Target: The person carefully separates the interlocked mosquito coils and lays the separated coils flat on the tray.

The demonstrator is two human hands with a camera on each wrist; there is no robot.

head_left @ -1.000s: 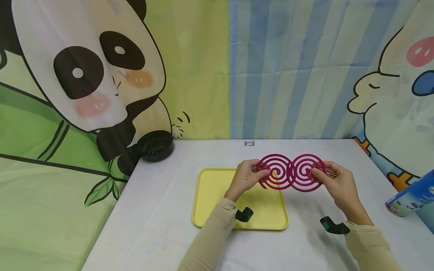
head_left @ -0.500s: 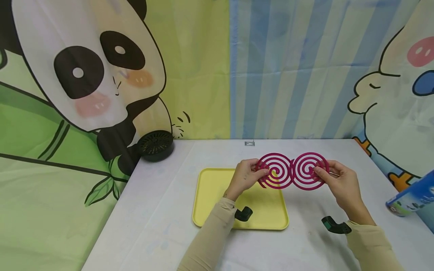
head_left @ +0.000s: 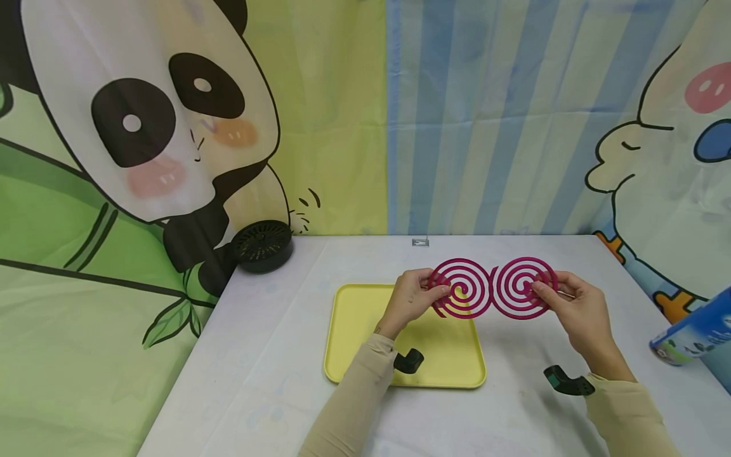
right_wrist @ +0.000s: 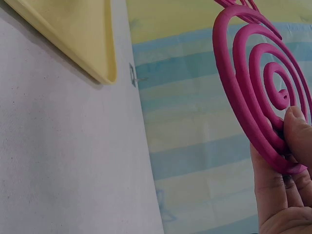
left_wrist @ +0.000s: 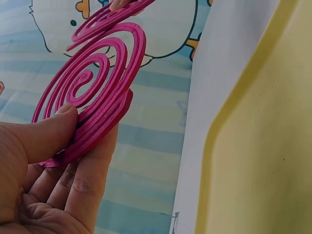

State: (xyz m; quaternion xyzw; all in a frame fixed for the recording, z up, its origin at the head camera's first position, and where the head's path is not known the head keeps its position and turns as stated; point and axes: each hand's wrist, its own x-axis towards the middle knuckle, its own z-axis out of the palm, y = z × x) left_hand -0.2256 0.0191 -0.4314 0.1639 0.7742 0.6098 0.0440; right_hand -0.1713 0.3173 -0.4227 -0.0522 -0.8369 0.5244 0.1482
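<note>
Two pink spiral mosquito coils are held up side by side above the table. My left hand (head_left: 408,299) pinches the left mosquito coil (left_wrist: 139,46) at its outer rings, thumb in front and fingers behind. The right mosquito coil (right_wrist: 223,56) is pinched the same way by my right hand (head_left: 584,314), its thumb near the spiral's centre. In the head view the facing rims meet or nearly meet; whether they still touch, I cannot tell. Behind and below the left hand lies a yellow tray (head_left: 356,355), partly covered by that arm.
A black round slotted container (head_left: 263,246) stands at the table's back left corner. On the right is a blue can (head_left: 693,330), cut off by the frame edge. Printed cloth (head_left: 474,114) hangs behind the white table (head_left: 257,381).
My right hand has moved slightly right with its coil, and the left hand slightly left with the other. The coils overlapped a second ago; now they sit edge to edge.
</note>
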